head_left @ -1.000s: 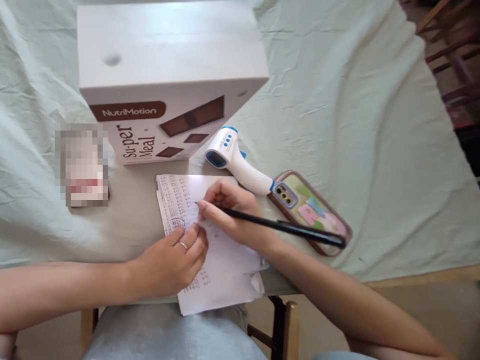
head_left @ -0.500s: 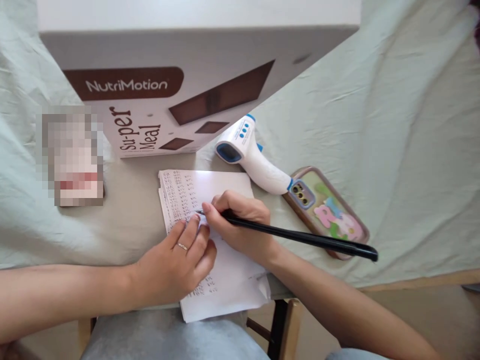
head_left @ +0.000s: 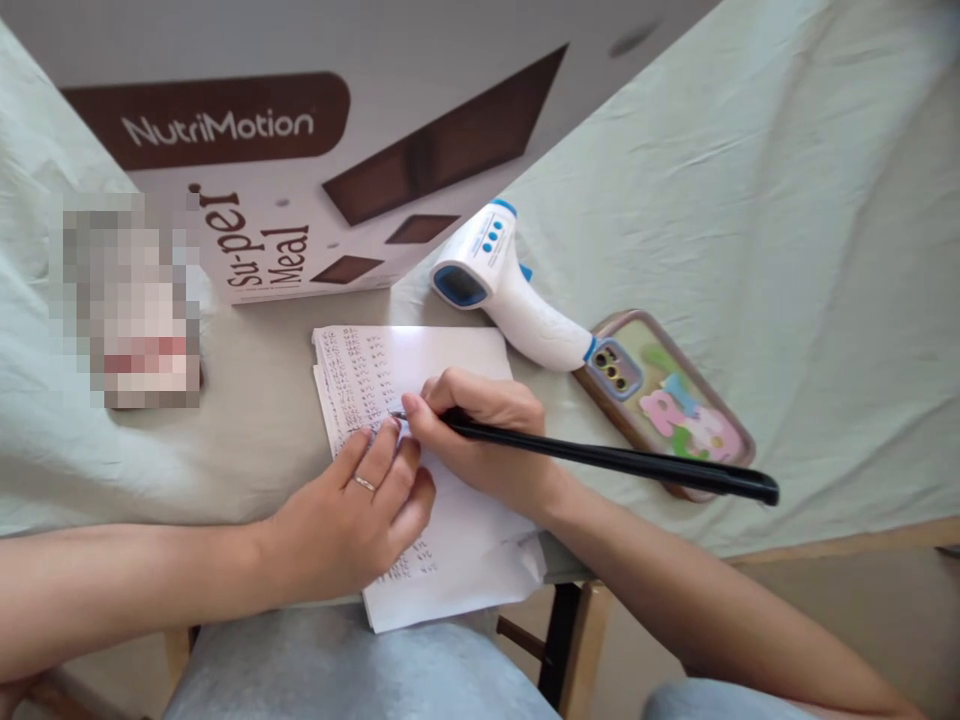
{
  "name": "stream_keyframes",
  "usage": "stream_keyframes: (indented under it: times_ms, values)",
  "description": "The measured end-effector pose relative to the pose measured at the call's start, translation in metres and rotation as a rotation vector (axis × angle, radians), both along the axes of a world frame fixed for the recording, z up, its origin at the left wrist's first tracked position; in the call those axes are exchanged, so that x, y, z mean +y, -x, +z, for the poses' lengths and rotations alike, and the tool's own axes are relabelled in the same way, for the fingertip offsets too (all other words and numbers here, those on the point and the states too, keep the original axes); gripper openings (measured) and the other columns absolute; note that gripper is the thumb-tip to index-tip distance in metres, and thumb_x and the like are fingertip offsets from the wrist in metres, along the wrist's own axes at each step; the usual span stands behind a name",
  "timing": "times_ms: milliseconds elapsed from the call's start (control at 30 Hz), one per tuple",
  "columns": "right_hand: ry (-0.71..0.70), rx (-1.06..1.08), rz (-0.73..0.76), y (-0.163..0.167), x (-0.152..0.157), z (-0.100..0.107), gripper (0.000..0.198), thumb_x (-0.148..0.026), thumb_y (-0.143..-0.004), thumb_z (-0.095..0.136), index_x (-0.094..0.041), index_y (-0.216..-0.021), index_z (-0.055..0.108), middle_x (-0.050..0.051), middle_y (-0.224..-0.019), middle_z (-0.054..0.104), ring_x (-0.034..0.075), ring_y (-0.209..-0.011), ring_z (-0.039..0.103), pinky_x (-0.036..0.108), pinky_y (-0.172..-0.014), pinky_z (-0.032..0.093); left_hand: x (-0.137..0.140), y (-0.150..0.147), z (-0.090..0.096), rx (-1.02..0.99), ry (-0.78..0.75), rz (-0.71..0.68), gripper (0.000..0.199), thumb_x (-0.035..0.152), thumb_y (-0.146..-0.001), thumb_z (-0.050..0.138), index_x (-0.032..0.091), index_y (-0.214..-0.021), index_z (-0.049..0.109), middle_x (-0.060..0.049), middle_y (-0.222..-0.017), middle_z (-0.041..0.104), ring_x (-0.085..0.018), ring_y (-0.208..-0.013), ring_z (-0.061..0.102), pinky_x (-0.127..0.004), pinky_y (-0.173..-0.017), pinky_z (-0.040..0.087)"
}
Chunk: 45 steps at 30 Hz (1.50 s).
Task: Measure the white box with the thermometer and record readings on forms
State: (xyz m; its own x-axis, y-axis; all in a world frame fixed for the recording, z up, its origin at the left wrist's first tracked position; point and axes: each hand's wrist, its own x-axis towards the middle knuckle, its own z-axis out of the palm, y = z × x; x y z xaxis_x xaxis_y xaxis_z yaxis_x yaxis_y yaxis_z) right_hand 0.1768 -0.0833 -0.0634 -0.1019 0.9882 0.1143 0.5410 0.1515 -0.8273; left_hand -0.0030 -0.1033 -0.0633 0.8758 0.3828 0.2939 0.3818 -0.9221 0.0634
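A stack of white paper sheets [head_left: 465,590] lies at the table's near edge, with columns of small handwriting along its left side. My right hand [head_left: 487,430] is closed around a black pen [head_left: 615,455], whose tip meets the page beside the written columns. Resting flat on the sheets, my left hand [head_left: 367,510] wears a ring and has its fingers stretched out. Its fingertips lie close to the pen tip and cover part of the writing.
A large NutriMotion box [head_left: 300,220] stands behind the paper. To its right lie a white and blue infrared thermometer [head_left: 517,300] and a phone in a decorated case [head_left: 667,400]. A blurred-out item [head_left: 142,310] sits at left. Pale green cloth [head_left: 825,300] covers the table.
The view has shifted slightly, so the box sits higher in the picture. My right hand and the pen tip have barely moved on the page; my left hand stays in place.
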Motion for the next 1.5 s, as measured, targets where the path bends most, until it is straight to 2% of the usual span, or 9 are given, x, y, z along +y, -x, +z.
stream_keyframes:
  times_ms: [133,833,1133,1500]
  values:
    - [-0.034,0.009,-0.038,-0.0004,-0.0001,-0.0017,0.033,-0.018,-0.086,0.059,-0.022,-0.059,0.039,-0.008,-0.048,0.045,0.006,-0.043,0.040,0.021,-0.044,0.036,-0.0004,-0.0003,0.0004,0.000,-0.003,0.002,0.035,0.026,-0.088,0.051,0.007,-0.116,0.058,-0.017,-0.120,0.067,-0.033,-0.115,0.063,-0.043,-0.098,0.047]
    - [-0.080,-0.041,-0.045,0.0025,0.0022,0.0010,0.035,-0.014,-0.085,0.056,-0.022,-0.059,0.033,-0.008,-0.049,0.039,0.006,-0.042,0.034,0.019,-0.041,0.033,0.0008,-0.0006,0.0013,0.006,-0.005,0.002,0.034,0.025,-0.089,0.049,0.008,-0.116,0.060,-0.016,-0.121,0.068,-0.033,-0.116,0.064,-0.042,-0.097,0.048]
    - [-0.058,-0.011,-0.077,0.0003,0.0009,0.0003,0.033,-0.015,-0.084,0.057,-0.022,-0.058,0.037,-0.007,-0.049,0.042,0.006,-0.043,0.038,0.020,-0.043,0.035,0.0015,-0.0019,0.0010,-0.006,-0.006,0.008,0.032,0.024,-0.088,0.049,0.008,-0.114,0.060,-0.015,-0.120,0.069,-0.032,-0.114,0.065,-0.041,-0.096,0.049]
    - [-0.034,-0.030,-0.068,0.0011,0.0020,0.0022,0.034,-0.017,-0.085,0.054,-0.022,-0.058,0.033,-0.007,-0.049,0.038,0.007,-0.044,0.034,0.021,-0.043,0.033,0.0024,-0.0017,0.0013,0.004,-0.015,0.007,0.033,0.025,-0.088,0.049,0.008,-0.115,0.059,-0.016,-0.119,0.069,-0.031,-0.114,0.065,-0.041,-0.096,0.049]
